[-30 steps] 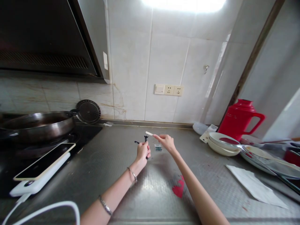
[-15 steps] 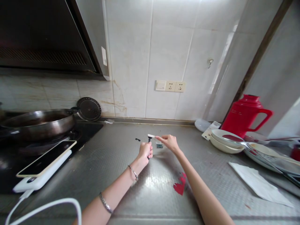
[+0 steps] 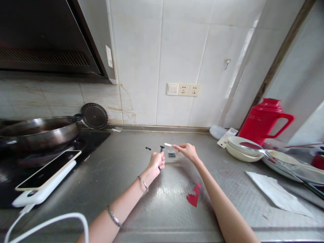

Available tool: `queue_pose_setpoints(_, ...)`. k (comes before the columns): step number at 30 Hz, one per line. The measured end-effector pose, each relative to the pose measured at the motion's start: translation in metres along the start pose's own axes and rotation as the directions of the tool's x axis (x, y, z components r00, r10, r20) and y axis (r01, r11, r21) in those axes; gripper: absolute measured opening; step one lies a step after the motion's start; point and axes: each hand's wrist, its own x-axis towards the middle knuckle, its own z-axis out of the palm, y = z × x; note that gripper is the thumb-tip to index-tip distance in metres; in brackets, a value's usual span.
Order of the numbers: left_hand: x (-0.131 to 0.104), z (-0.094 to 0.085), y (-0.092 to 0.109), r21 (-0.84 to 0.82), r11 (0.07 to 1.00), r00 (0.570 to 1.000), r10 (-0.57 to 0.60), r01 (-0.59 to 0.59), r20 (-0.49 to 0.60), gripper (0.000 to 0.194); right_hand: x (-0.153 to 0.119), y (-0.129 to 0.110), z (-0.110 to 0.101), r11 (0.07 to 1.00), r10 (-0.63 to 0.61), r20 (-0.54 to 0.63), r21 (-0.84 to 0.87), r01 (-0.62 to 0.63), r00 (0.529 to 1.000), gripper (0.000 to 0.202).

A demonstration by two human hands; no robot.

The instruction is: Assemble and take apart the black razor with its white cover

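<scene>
Now that the white stick (image 3: 168, 144), which lay across the top of the black handle (image 3: 162, 149) half a second earlier, has slid to that handle's right, its dark top stands bare, apparently a break in the work between the two, though whether the stick's tip brushes it cannot be told. A left hand (image 3: 157, 161) wraps its grip around the handle; a right hand (image 3: 187, 151), farther right, pinches the stick's end. On the counter (image 3: 118, 168), a clear case (image 3: 171, 154) lies just right of the handle, a small black piece (image 3: 148, 148) to its left.
</scene>
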Motion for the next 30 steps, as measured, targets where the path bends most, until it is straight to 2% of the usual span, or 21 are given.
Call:
queue_pose_setpoints(8,0.000,0.001,-0.003,0.022,1.000,1.000,0.006,-0.007,0.023,0.026,-0.003,-0.007,-0.002,0.999,-0.040,0.016,0.002,0.040,0.999,0.060)
queue_pose_setpoints(14,0.003,-0.001,-0.004,0.042,0.999,1.000,0.018,-0.019,0.009,0.028,-0.003,-0.002,-0.005,1.000,0.003,-0.012,-0.023,-0.003,1.000,0.061)
queue_pose_setpoints(18,0.002,0.000,-0.003,0.029,0.999,0.999,0.013,-0.014,0.039,0.026,-0.004,-0.005,-0.002,0.999,-0.038,0.030,0.018,0.038,0.999,0.060)
queue_pose_setpoints(21,0.002,-0.001,-0.002,0.020,0.999,0.999,0.035,-0.036,0.042,0.027,-0.006,0.000,-0.003,1.000,-0.002,0.046,0.010,0.001,0.999,0.060)
queue_pose_setpoints(25,0.001,-0.004,-0.001,0.020,0.997,0.997,0.069,-0.070,0.041,0.027,-0.007,0.003,-0.005,0.999,0.039,0.005,-0.008,-0.039,0.999,0.061)
queue_pose_setpoints(30,0.000,-0.002,-0.002,-0.001,0.998,0.996,0.057,-0.057,0.062,0.027,-0.007,-0.002,0.000,0.999,-0.019,-0.018,0.040,0.020,1.000,0.064)
